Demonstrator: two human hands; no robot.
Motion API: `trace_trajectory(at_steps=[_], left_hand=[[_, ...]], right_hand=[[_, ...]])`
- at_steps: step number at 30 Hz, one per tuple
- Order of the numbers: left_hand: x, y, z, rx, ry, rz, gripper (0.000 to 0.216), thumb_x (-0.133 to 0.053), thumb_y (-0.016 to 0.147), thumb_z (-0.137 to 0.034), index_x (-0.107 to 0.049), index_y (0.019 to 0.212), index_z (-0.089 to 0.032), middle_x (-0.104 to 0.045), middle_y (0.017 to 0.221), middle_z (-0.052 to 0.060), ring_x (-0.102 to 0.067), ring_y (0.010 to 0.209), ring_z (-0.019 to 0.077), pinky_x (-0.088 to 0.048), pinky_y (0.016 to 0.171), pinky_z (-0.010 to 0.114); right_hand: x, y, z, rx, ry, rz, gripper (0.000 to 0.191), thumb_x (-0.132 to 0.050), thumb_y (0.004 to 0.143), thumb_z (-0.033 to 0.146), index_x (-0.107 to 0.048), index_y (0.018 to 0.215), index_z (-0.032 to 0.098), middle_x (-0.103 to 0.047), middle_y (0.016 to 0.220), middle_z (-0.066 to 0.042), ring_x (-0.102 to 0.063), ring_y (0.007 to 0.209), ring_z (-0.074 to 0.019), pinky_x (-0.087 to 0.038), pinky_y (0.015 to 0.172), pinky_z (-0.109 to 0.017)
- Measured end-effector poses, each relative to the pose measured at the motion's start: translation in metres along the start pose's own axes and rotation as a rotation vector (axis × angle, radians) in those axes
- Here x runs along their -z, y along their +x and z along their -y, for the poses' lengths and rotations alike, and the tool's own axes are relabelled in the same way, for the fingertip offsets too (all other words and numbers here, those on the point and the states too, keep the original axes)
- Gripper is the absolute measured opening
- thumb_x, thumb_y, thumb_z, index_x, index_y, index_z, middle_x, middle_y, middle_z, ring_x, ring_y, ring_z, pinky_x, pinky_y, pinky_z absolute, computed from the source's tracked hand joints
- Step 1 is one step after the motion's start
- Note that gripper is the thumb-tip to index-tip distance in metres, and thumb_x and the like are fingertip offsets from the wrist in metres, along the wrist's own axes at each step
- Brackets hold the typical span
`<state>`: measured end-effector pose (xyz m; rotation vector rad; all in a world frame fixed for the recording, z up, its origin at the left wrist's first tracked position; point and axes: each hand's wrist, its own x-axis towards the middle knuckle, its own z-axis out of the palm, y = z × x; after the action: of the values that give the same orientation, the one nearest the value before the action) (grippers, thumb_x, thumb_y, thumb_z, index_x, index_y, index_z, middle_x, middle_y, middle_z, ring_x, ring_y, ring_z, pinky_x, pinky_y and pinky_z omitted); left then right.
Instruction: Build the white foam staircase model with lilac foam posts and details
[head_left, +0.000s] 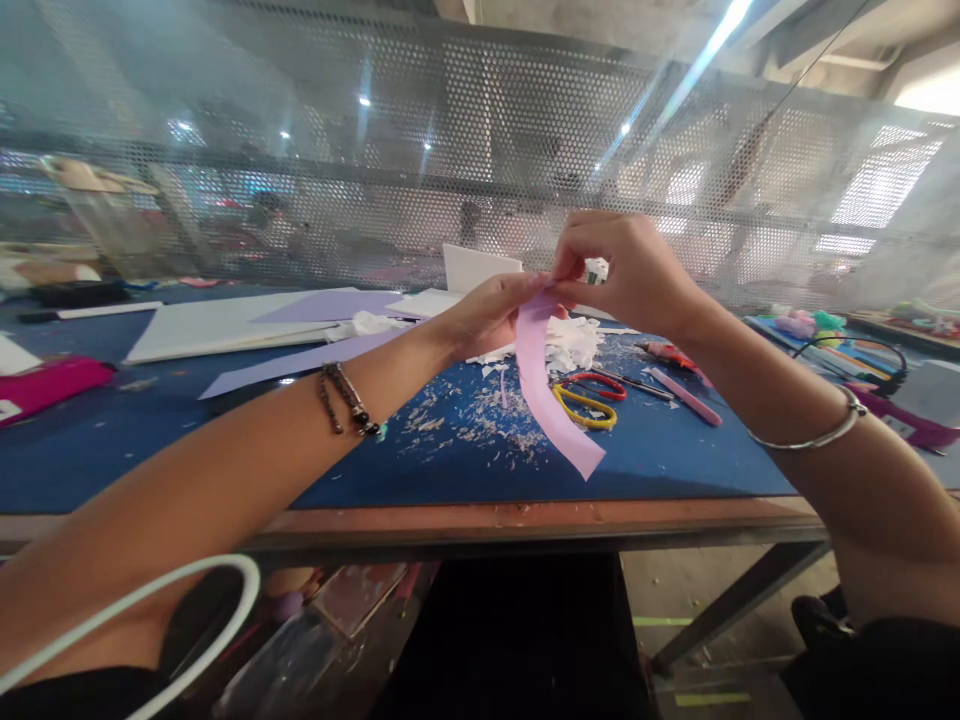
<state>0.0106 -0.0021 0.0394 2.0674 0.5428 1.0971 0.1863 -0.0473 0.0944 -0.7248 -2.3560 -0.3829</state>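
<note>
While the left hand pinches the upper end of a lilac strip between thumb and fingers, the right hand has thumb and forefinger together on that same end, so from my remote seat I count both hands as gripping the one piece. The strip hangs over the table, curving down toward the front; I can't tell whether its free tip touches the surface. I judge that a light, even pinch suits this work, with the thumb tips close together, since hard pressing could crease such thin stuff (paper or soft foam sheet, I can't say which). I would let the tail hang loose rather than pull on it.

For room, the strip's lower part passes in front of the scissors, whose red and yellow handles might snag it. Pale crumbs are scattered left of the tail, and crumpled white scraps lie behind it. The front edge is near the tip. Farther back, a mesh screen limits reach, so I'd favour lifting over pushing forward.
</note>
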Motion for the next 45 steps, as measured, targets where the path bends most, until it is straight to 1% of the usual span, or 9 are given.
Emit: trace_trajectory(at_steps=[3,7,12,18,22,27,34,39,45], left_hand=[[0.004,0.000,0.004,-0.017,-0.053,0.019,0.045,-0.057,0.072,-0.062,-0.060,0.078,-0.017,-0.063,0.080,0.006,-0.060,0.074,0.0142,-0.049,0.067,0.027],[0.006,0.000,0.007,-0.028,-0.070,0.025,0.047,-0.060,0.070,-0.064,-0.063,0.079,-0.017,-0.065,0.092,0.007,-0.062,0.087,0.0172,-0.050,0.074,0.028],[0.001,-0.002,0.006,0.002,0.005,-0.025,0.060,-0.054,0.067,-0.074,-0.061,0.082,-0.016,-0.065,0.085,0.009,-0.063,0.084,0.0200,-0.050,0.066,0.029],[-0.005,-0.001,0.008,0.033,-0.082,-0.044,0.069,-0.054,0.063,-0.078,-0.060,0.092,-0.016,-0.066,0.082,0.008,-0.063,0.077,0.0184,-0.049,0.065,0.028],[-0.005,-0.002,0.005,0.052,-0.115,-0.059,0.065,-0.058,0.062,-0.076,-0.060,0.087,-0.016,-0.064,0.080,0.008,-0.062,0.075,0.0176,-0.048,0.063,0.027],[-0.004,-0.003,0.007,0.018,-0.176,-0.019,0.058,-0.061,0.066,-0.069,-0.059,0.088,-0.015,-0.065,0.085,0.009,-0.062,0.082,0.0193,-0.048,0.067,0.027],[-0.010,-0.002,0.013,0.062,-0.310,-0.048,0.064,-0.047,0.077,-0.069,-0.060,0.100,-0.012,-0.066,0.083,0.010,-0.063,0.091,0.0245,-0.049,0.079,0.033],[-0.011,-0.003,0.010,0.110,-0.372,-0.078,0.059,-0.048,0.079,-0.065,-0.059,0.102,-0.012,-0.064,0.077,0.007,-0.065,0.080,0.0202,-0.051,0.073,0.030],[-0.012,-0.004,0.002,0.125,-0.361,-0.117,0.046,-0.058,0.077,-0.058,-0.061,0.087,-0.013,-0.060,0.070,0.004,-0.062,0.072,0.0156,-0.048,0.067,0.025]], right_hand=[[0.000,0.000,-0.001,0.046,-0.013,0.033,0.010,-0.059,0.080,0.026,-0.067,0.078,0.021,-0.063,0.085,-0.004,-0.055,0.076,-0.0139,-0.043,0.075,-0.028],[0.002,0.000,-0.002,0.059,-0.014,0.127,0.016,-0.055,0.084,0.031,-0.070,0.083,0.025,-0.063,0.093,-0.004,-0.055,0.082,-0.0147,-0.041,0.079,-0.028],[0.001,0.001,0.001,0.082,-0.012,0.065,0.014,-0.057,0.082,0.026,-0.065,0.071,0.020,-0.061,0.082,-0.004,-0.054,0.076,-0.0143,-0.041,0.073,-0.028],[-0.003,0.001,0.004,0.057,-0.030,-0.009,0.013,-0.061,0.077,0.022,-0.056,0.065,0.019,-0.058,0.074,-0.002,-0.050,0.068,-0.0120,-0.039,0.067,-0.027],[-0.001,0.001,0.004,0.032,-0.035,0.022,0.006,-0.060,0.077,0.021,-0.062,0.072,0.020,-0.061,0.081,-0.003,-0.052,0.072,-0.0130,-0.039,0.070,-0.028],[0.004,0.000,0.002,0.120,-0.041,0.103,0.016,-0.054,0.084,0.022,-0.069,0.079,0.021,-0.062,0.086,-0.004,-0.054,0.077,-0.0134,-0.040,0.075,-0.028],[-0.002,0.001,0.001,0.111,-0.011,-0.010,0.009,-0.062,0.075,0.016,-0.063,0.067,0.017,-0.060,0.071,-0.001,-0.052,0.067,-0.0111,-0.040,0.065,-0.026],[-0.005,0.001,0.003,0.042,0.007,-0.041,0.011,-0.065,0.072,0.019,-0.060,0.064,0.016,-0.058,0.069,0.000,-0.049,0.064,-0.0099,-0.037,0.063,-0.025],[-0.008,0.002,0.000,0.029,-0.015,-0.050,0.003,-0.062,0.071,0.013,-0.061,0.070,0.016,-0.059,0.073,-0.002,-0.048,0.067,-0.0101,-0.037,0.064,-0.026]])
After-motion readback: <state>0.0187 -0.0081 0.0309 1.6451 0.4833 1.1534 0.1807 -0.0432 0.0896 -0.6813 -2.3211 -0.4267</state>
